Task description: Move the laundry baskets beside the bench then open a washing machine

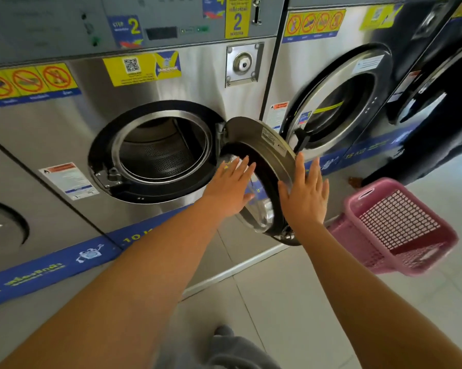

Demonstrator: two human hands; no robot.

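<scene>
A steel washing machine (51, 134) fills the left of the view, its round door (271, 155) swung out to the right on its hinge. The perforated drum (157, 153) inside looks empty. My left hand (229, 187) lies flat with fingers spread against the inner side of the door. My right hand (305, 195) rests flat on the door's outer rim, fingers apart. Neither hand grips anything. A pink laundry basket (400, 230) stands on the floor at the right, near the machines. No bench is in view.
A second washer (339, 102) with its door shut stands right of the open one, and a third dark one (437, 83) beyond. Another machine's door (0, 227) shows at far left. Pale tiled floor (291, 302) spreads below. Grey clothing (224, 350) shows at the bottom edge.
</scene>
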